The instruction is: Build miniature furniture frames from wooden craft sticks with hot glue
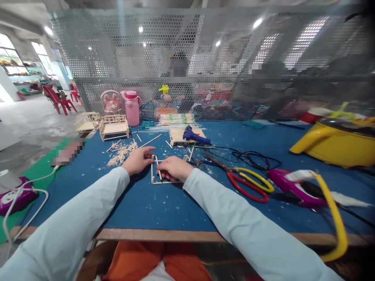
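Note:
A small rectangular frame of thin wooden sticks (152,173) lies on the blue tabletop, with short upright posts at its corners. My left hand (137,160) is at the frame's far left corner, thumb beside the post and fingers stretched past it, apart. My right hand (175,168) reaches over the frame's right part, its fingers closed on a loose wooden stick (157,162). That stick slants across the frame near its left side. The right hand hides part of the frame behind it.
A blue glue gun (195,136) rests on a stick panel (177,137) behind the frame. Large scissors (249,183), a purple tool (293,189) and a yellow container (334,142) lie right. Stick scraps (121,153), small stick furniture (114,127) and a pink flask (132,109) stand left.

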A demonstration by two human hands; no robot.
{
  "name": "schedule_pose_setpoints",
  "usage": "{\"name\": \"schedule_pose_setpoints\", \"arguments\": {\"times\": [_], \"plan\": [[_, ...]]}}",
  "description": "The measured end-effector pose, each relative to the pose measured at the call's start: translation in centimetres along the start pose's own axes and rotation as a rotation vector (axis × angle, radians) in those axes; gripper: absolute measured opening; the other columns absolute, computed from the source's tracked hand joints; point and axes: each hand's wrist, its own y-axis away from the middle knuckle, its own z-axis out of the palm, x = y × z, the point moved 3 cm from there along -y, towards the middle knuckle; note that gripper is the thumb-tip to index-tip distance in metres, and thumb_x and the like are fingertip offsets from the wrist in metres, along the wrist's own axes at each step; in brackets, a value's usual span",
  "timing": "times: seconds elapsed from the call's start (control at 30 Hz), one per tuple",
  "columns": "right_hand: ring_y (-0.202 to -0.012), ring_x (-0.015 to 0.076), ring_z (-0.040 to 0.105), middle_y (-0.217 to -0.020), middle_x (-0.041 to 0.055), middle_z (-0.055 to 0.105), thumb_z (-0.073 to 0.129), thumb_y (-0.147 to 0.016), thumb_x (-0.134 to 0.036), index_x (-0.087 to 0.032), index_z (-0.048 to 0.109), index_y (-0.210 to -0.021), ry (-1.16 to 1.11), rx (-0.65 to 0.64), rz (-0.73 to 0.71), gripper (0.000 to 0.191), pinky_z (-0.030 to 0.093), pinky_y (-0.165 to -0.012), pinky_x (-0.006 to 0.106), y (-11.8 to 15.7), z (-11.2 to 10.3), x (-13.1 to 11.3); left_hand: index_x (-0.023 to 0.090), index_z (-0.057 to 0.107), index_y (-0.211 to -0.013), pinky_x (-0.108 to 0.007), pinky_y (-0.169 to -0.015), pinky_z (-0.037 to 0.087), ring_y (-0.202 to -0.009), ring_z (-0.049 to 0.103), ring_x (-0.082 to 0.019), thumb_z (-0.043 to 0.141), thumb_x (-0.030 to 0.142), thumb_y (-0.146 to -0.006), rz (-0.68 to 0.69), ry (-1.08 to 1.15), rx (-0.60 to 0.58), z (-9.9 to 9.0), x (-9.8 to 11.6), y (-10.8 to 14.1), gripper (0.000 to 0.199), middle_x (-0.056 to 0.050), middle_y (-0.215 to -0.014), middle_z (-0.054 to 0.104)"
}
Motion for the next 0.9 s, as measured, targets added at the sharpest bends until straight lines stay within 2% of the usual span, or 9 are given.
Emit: {"name": "schedule_pose_setpoints", "arguments": {"times": [0.1,0.2,0.3,0.37,0.43,0.53,0.7,0.9], "plan": [[-0.026,0.0033,0.039,-0.032,-0.0061,0.046,0.051,-0.075,-0.011,-0.013,0.053,-0.052,-0.026,0.035,-0.017,0.022,0.032,-0.027,0.013,0.0,0.0,-0.1,0.014,0.056,-0.113,-0.03,-0.08,0.049,-0.078,0.065,-0.017,0.058,0.015,-0.071,-0.011,-0.035,0.047,0.2,0.3,-0.2,0.042,-0.006,-0.087,0.07],[-0.029,0.0042,0.044,-0.034,-0.0053,0.049,0.05,-0.075,-0.009,-0.013,0.05,-0.055,-0.063,0.075,-0.037,0.021,0.037,-0.031,0.013,0.0,-0.1,0.0,0.014,0.057,-0.112,-0.03,-0.083,0.047,-0.083,0.064,-0.017,0.056,0.014,-0.073,-0.032,-0.072,0.112,0.2,0.9,-0.5,0.04,-0.007,-0.092,0.069],[-0.03,0.0049,0.045,-0.035,-0.0066,0.05,0.048,-0.075,-0.004,-0.014,0.049,-0.069,-0.101,0.097,-0.056,0.013,0.037,-0.032,0.012,0.0,-0.2,0.2,0.013,0.056,-0.112,-0.032,-0.087,0.045,-0.091,0.062,-0.019,0.053,0.012,-0.074,-0.072,-0.112,0.173,-0.6,1.4,-0.3,0.039,-0.01,-0.103,0.066],[-0.03,0.006,0.046,-0.036,-0.0077,0.051,0.049,-0.075,-0.002,-0.015,0.047,-0.081,-0.115,0.094,-0.064,0.015,0.036,-0.031,0.013,-0.1,-0.2,0.3,0.012,0.057,-0.112,-0.035,-0.087,0.045,-0.09,0.062,-0.021,0.052,0.012,-0.074,-0.108,-0.131,0.186,-1.2,1.6,0.4,0.038,-0.011,-0.101,0.066],[-0.03,0.0069,0.047,-0.037,-0.0077,0.052,0.051,-0.075,-0.002,-0.015,0.044,-0.088,-0.119,0.083,-0.064,0.02,0.035,-0.03,0.013,-0.2,-0.2,0.2,0.01,0.058,-0.11,-0.035,-0.08,0.048,-0.078,0.064,-0.021,0.051,0.013,-0.074,-0.147,-0.127,0.155,-1.6,1.6,1.1,0.036,-0.011,-0.088,0.069],[-0.032,0.0073,0.049,-0.037,-0.006,0.053,0.054,-0.074,-0.001,-0.014,0.046,-0.082,-0.108,0.059,-0.039,0.017,0.037,-0.031,0.013,-0.6,0.0,0.2,0.01,0.058,-0.11,-0.03,-0.063,0.051,-0.058,0.062,-0.017,0.052,0.013,-0.072,-0.195,-0.069,0.064,-1.1,1.3,1.9,0.038,-0.007,-0.072,0.069],[-0.031,0.0058,0.048,-0.035,-0.0053,0.052,0.053,-0.072,0.0,-0.013,0.052,-0.069,-0.09,0.039,-0.02,0.013,0.04,-0.033,0.013,-1.3,-0.2,0.2,0.008,0.056,-0.111,-0.025,-0.057,0.049,-0.057,0.062,-0.014,0.055,0.009,-0.068,-0.233,0.009,0.018,0.1,1.5,2.0,0.042,-0.009,-0.079,0.069],[-0.034,0.0058,0.05,-0.038,-0.0046,0.053,0.056,-0.071,-0.001,-0.012,0.056,-0.067,-0.077,0.0,-0.048,0.011,0.041,-0.032,0.012,-1.3,-0.3,0.3,0.007,0.049,-0.114,-0.022,-0.048,0.046,-0.05,0.059,-0.012,0.054,0.01,-0.071,-0.281,0.076,0.001,0.5,2.1,2.7,0.044,-0.005,-0.068,0.065]]}}
